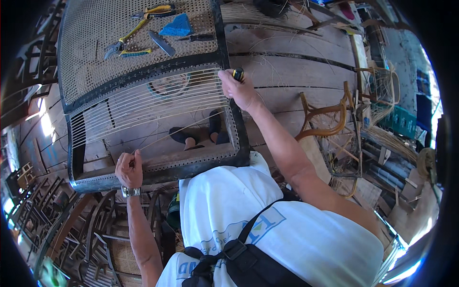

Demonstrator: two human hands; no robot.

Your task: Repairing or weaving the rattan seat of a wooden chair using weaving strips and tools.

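On my screen, I see soft, dim light over the wooden floor [287, 76]. White daylight glares at the left and right edges. Black fills the corners, straight lines bend near the rim, and a green patch [51, 273] at the lower left looks blurry.

2 hands: left hand [129, 170], right hand [237, 90]. 1 tool [238, 74] in right grip, 1 strand [165, 137] at left. Up-left of right grip: 2 pliers [114, 48], 1 knife [161, 44], 1 blue piece [177, 26]. Between grips: 2 shoes [215, 122].
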